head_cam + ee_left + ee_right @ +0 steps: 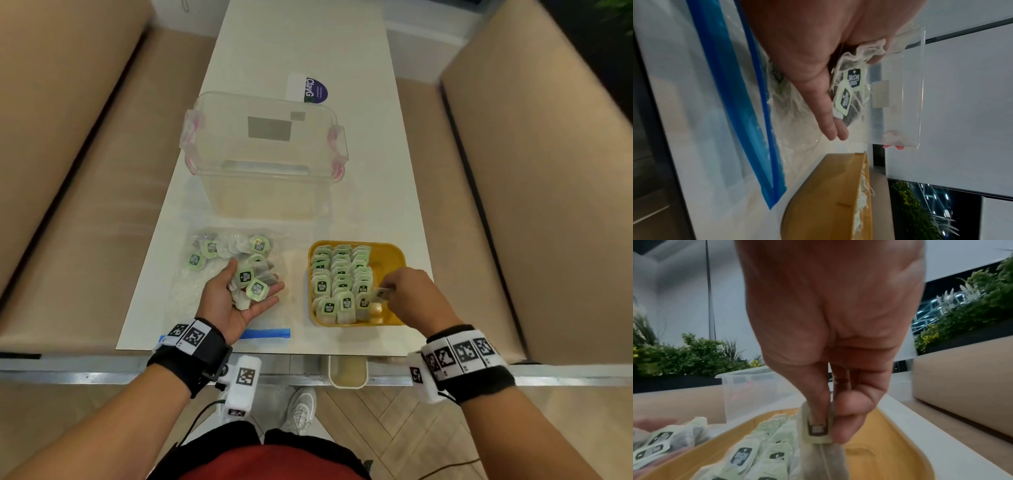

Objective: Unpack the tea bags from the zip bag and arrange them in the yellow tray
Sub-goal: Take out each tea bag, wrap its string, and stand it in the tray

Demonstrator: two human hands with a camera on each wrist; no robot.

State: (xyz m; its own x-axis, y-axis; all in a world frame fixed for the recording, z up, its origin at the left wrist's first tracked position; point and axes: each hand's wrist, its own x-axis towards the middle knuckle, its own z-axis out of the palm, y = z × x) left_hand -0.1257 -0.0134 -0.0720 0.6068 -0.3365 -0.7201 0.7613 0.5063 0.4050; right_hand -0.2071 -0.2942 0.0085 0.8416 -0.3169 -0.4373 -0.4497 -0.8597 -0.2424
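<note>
Over the tray's (394, 255) near right part, the right hand (416, 296) pinches 1 tea bag (823, 449) by its tag, likely so the pouch hangs free and drops upright beside the 3 filled rows (340, 274). Left of it, the left hand (233, 299) lies palm up above the zip bag (191, 294), fingers loosely cupped under a small pile of bags (251, 282), seemingly as a ready supply. More bags stay in the zip bag's far end.

I see a long white surface (308, 51) running ahead, tan cushioned benches (68, 171) on both sides, herringbone wood floor (394, 418) below, pale walls (684, 296), green planter foliage (694, 353) behind, dim indoor light
</note>
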